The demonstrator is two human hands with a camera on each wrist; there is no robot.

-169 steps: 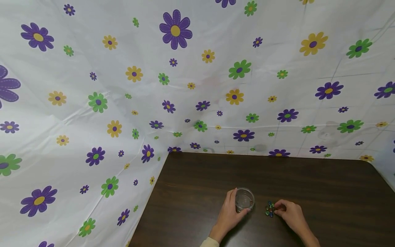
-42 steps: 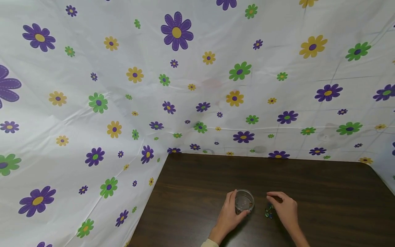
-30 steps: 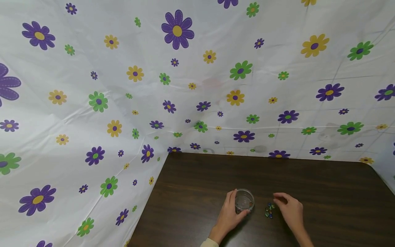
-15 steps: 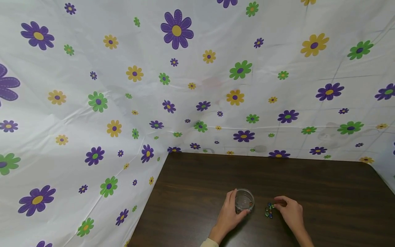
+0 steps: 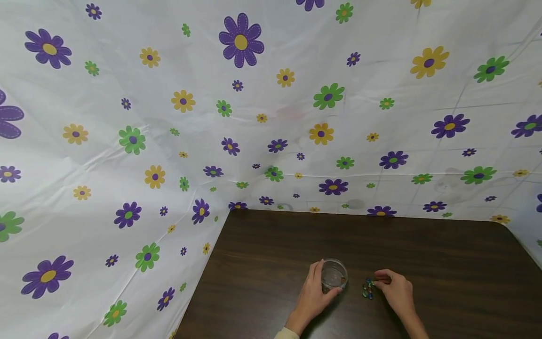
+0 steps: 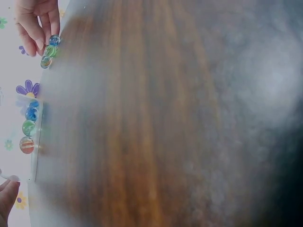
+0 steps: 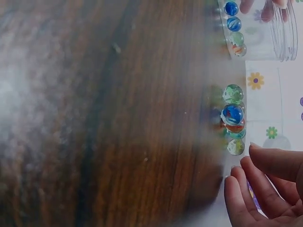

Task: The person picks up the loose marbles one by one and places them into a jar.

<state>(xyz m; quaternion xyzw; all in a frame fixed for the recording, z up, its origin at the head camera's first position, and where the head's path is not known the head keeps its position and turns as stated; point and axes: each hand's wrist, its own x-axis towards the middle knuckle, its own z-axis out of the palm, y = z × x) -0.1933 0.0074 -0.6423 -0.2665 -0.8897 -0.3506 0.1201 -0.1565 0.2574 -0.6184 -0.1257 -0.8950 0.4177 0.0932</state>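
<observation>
My left hand [image 5: 311, 296] grips a clear glass jar [image 5: 346, 273] from its left side, thumb at the near side and fingers at the far side. Through the jar's wall the left wrist view shows several glass marbles [image 6: 29, 128] in blue, green and orange. Just right of the jar, a small cluster of marbles [image 5: 366, 292] lies on the table. At the cluster's right edge is my right hand [image 5: 397, 292], fingers loosely bent. In the right wrist view its fingertips [image 7: 253, 150] come close beside a pale green marble [image 7: 236, 146], with no marble visible between them.
The dark wood table [image 5: 271, 245] has its far edge against a white sheet [image 5: 288, 113] printed with purple, green and yellow flowers. The sheet also hangs along the left side.
My right hand has gone from over the far side of the marbles to their right edge and lowered beside them. The left hand stays on the jar, where an orange marble now shows more clearly.
</observation>
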